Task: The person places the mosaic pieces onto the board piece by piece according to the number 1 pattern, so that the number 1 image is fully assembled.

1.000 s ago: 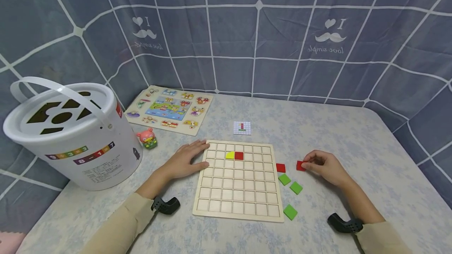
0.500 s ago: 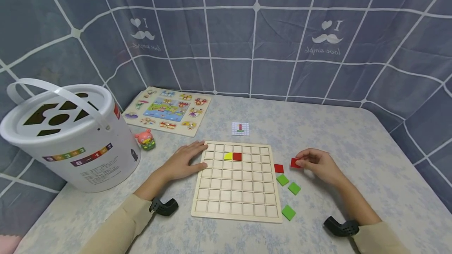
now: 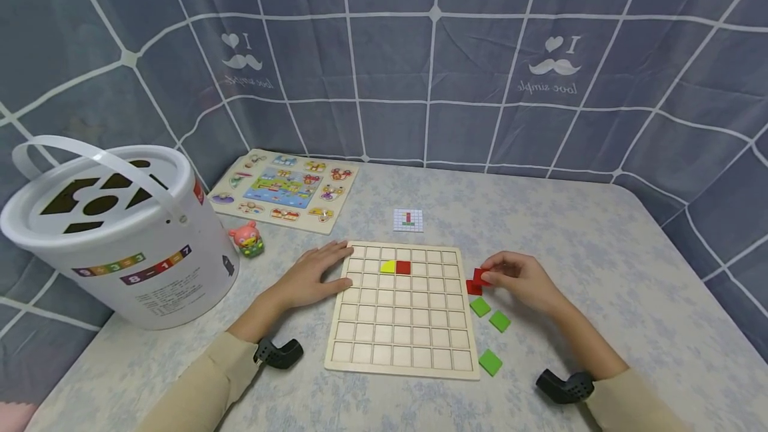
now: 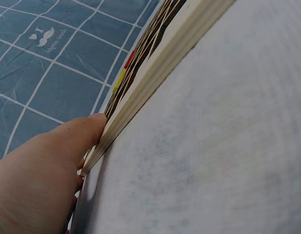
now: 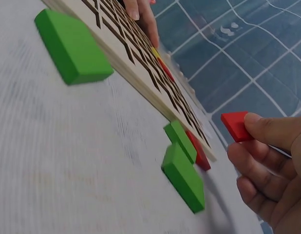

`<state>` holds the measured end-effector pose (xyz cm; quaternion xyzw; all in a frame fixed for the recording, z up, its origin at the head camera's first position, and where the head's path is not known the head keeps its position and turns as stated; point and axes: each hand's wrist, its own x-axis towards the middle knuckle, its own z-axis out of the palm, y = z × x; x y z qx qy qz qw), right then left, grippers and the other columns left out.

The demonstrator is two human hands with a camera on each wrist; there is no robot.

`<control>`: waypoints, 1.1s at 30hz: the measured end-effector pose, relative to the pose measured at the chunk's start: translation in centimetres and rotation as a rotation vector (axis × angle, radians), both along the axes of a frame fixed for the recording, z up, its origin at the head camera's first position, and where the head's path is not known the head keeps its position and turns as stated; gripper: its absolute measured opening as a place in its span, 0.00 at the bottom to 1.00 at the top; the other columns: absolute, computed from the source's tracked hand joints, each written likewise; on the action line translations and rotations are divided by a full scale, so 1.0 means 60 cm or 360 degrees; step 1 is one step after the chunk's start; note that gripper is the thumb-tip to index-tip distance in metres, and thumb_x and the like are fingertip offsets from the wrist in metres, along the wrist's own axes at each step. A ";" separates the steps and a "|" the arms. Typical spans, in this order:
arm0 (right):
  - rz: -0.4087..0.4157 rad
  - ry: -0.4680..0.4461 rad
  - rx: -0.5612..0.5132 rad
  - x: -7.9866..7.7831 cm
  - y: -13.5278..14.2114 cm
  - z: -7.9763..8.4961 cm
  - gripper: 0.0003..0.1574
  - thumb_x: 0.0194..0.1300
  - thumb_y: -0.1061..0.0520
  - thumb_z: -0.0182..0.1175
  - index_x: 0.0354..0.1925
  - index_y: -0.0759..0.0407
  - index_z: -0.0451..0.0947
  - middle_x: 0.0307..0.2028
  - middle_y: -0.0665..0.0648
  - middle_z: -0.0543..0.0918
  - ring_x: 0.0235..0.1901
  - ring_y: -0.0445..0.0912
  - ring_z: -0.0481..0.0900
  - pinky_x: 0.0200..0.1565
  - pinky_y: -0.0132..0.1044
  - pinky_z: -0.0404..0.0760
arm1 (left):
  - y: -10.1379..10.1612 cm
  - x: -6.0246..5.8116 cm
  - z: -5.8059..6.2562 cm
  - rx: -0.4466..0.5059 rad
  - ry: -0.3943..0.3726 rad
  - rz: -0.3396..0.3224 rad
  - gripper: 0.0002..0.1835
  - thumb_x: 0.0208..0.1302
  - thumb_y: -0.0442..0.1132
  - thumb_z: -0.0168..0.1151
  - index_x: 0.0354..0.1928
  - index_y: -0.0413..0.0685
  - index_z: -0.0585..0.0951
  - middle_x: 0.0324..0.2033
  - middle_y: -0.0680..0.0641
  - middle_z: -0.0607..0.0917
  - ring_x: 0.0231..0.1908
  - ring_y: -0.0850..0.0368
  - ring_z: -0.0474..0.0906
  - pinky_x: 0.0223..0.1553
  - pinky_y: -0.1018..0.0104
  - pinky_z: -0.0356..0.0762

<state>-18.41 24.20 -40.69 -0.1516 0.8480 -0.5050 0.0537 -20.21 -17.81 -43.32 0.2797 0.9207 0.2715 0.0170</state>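
Observation:
My right hand (image 3: 522, 280) pinches a red square tile (image 5: 235, 126) between thumb and fingers, raised off the table near the grid board's right edge. Below it a second red tile (image 3: 474, 287) lies beside the board. The wooden grid board (image 3: 403, 342) holds a yellow piece (image 3: 388, 267) with a curved corner and, touching it on the right, a red square (image 3: 403, 267). My left hand (image 3: 309, 277) rests at the board's left edge with fingers extended; in the left wrist view its thumb (image 4: 82, 134) touches the edge.
Several green tiles (image 3: 490, 362) lie right of the board. Behind it is a small pattern card (image 3: 408, 220). A white lidded bucket (image 3: 174, 285), a pink-headed figurine (image 3: 247, 239) and a picture puzzle board (image 3: 282, 187) stand or lie at the left.
My right hand has moved left with the red tile, from beyond the loose red tile to just above it by the board's edge. The left hand stays in place.

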 end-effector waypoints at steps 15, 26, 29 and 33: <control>0.0068 0.0006 -0.0017 -0.016 -0.049 0.002 0.10 0.64 0.61 0.66 0.42 0.66 0.80 0.37 0.57 0.82 0.33 0.48 0.81 0.37 0.35 0.79 | 0.001 0.003 0.006 -0.0017 -0.0033 0.0016 0.38 0.67 0.57 0.59 0.72 0.44 0.65 0.71 0.40 0.62 0.72 0.41 0.53 0.69 0.38 0.47; 0.0154 0.0001 -0.0033 -0.027 -0.088 0.004 0.10 0.64 0.60 0.66 0.42 0.65 0.80 0.40 0.59 0.81 0.33 0.48 0.80 0.38 0.35 0.79 | 0.004 0.004 0.009 -0.0022 -0.0039 0.0024 0.37 0.67 0.56 0.59 0.72 0.44 0.65 0.71 0.40 0.62 0.72 0.42 0.52 0.69 0.39 0.47; 0.0181 -0.0004 -0.0054 -0.029 -0.098 0.004 0.10 0.64 0.60 0.66 0.42 0.65 0.81 0.40 0.58 0.82 0.33 0.50 0.81 0.39 0.36 0.80 | 0.004 0.004 0.009 -0.0026 -0.0032 0.0025 0.37 0.67 0.56 0.59 0.72 0.44 0.65 0.71 0.40 0.62 0.72 0.42 0.53 0.69 0.39 0.47; 0.0205 -0.0021 -0.0089 -0.032 -0.112 0.004 0.09 0.64 0.60 0.66 0.42 0.64 0.81 0.38 0.57 0.82 0.31 0.52 0.82 0.38 0.38 0.80 | 0.003 0.004 0.009 -0.0025 -0.0020 0.0021 0.37 0.67 0.55 0.59 0.72 0.44 0.66 0.71 0.40 0.63 0.72 0.42 0.53 0.69 0.39 0.47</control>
